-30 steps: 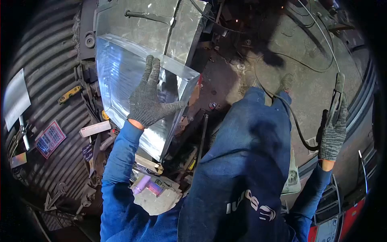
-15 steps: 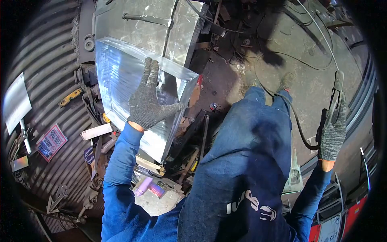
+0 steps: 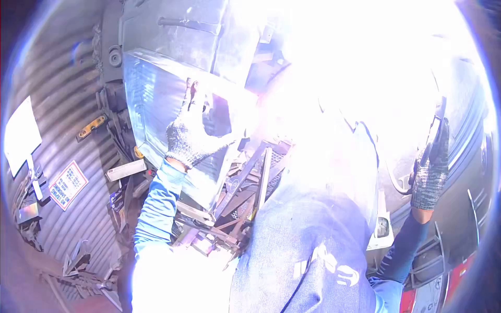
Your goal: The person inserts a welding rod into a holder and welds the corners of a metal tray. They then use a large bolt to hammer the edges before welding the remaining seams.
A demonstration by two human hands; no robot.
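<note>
A gloved left hand, my left hand [image 3: 188,133], lies with fingers spread on the shiny sheet-metal tray-like panel [image 3: 148,94], its fingertips by the raised rim. A dark square cutout [image 3: 218,116] shows beside the fingers. At the far right my right hand [image 3: 430,177], gloved too, is closed around a welding electrode holder [image 3: 439,110] with its cable [image 3: 399,188] hanging below. White glare washes out the rod and its tip. The glare also covers much of the panel's right corner and my legs.
Behind the panel stands a large metal box [image 3: 188,39]. On the left are a corrugated wall [image 3: 55,68], a yellow spirit level [image 3: 92,127], a white carton [image 3: 126,170] and a no-smoking sign [image 3: 68,184]. Metal bars [image 3: 264,180] lie below the panel's right corner.
A brilliant white-violet flash has appeared over the upper middle and right, hiding the floor and the rod. Both hands stay nearly where they were.
</note>
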